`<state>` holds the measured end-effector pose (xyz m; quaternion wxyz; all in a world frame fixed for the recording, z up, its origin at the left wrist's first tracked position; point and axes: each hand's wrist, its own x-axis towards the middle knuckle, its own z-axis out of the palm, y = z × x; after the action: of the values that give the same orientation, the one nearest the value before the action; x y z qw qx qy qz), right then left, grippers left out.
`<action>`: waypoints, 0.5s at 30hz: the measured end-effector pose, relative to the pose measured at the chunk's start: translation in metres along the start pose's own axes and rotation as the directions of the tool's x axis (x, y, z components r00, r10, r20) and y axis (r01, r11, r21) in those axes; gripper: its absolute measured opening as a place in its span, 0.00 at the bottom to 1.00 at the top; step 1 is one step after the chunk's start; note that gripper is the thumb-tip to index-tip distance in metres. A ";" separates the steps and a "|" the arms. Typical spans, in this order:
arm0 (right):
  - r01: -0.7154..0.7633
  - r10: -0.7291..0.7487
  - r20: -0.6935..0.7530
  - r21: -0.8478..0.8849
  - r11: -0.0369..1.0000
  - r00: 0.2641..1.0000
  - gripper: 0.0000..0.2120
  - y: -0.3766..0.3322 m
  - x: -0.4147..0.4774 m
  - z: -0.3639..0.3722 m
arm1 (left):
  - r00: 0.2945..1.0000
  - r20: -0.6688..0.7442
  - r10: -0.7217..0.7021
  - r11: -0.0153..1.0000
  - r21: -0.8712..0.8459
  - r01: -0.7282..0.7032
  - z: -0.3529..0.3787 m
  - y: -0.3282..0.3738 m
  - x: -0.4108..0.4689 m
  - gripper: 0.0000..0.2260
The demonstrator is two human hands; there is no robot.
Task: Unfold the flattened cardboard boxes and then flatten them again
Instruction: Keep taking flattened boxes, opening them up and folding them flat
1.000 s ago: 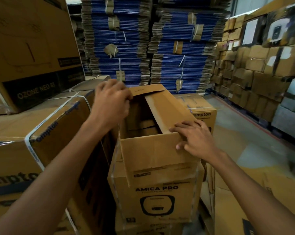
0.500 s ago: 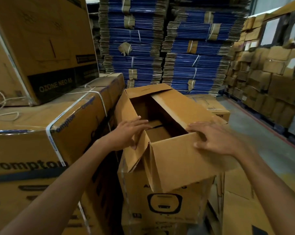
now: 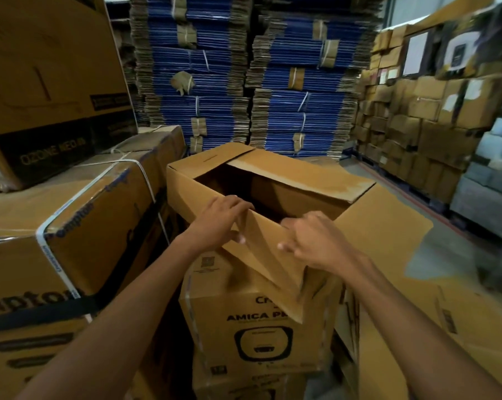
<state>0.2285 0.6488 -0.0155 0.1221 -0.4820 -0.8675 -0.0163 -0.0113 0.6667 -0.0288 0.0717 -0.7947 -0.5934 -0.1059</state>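
An unfolded brown cardboard box (image 3: 244, 321) marked AMICA PRO stands in front of me with its top open and dark inside. Its long left flap (image 3: 186, 192) and far flap (image 3: 298, 177) stand out from the opening. The near flap (image 3: 270, 255) hangs bent down over the front. My left hand (image 3: 218, 220) grips the top edge of this near flap, fingers over the rim and thumb under it. My right hand (image 3: 310, 241) grips the same flap further right, fingers curled into the opening. A wide right flap (image 3: 385, 235) lies spread outward.
Strapped Crompton cartons (image 3: 70, 226) crowd the left, with a large OZONE NEO box (image 3: 47, 82) on top. Tall stacks of flattened blue cartons (image 3: 244, 67) stand behind. Piled brown boxes (image 3: 417, 125) line the right wall. Grey floor (image 3: 451, 243) shows on the right, flat cardboard (image 3: 402, 342) below it.
My left hand has moved from the left flap across to the near flap's edge. My right hand has shifted left onto the same flap. The near flap now bends down further.
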 end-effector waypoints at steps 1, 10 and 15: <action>-0.030 0.030 0.018 0.025 0.999 0.999 0.19 0.015 -0.003 0.000 | 1.000 -0.003 -0.015 1.000 0.001 0.015 -0.002 -0.005 0.001 0.35; -0.336 0.331 -0.108 -0.030 0.941 0.938 0.19 0.103 -0.020 -0.015 | 0.982 -0.099 -0.163 0.986 0.021 0.165 0.004 -0.005 0.007 0.12; -0.119 0.118 -0.150 0.001 0.993 0.982 0.20 0.052 0.010 0.009 | 0.974 -0.204 -0.097 0.995 0.018 0.103 0.019 0.056 0.010 0.14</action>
<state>0.2655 0.6868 -0.0268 0.1857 -0.5306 -0.8256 -0.0488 0.0464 0.6644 -0.0441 0.1377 -0.7478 -0.6237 -0.1813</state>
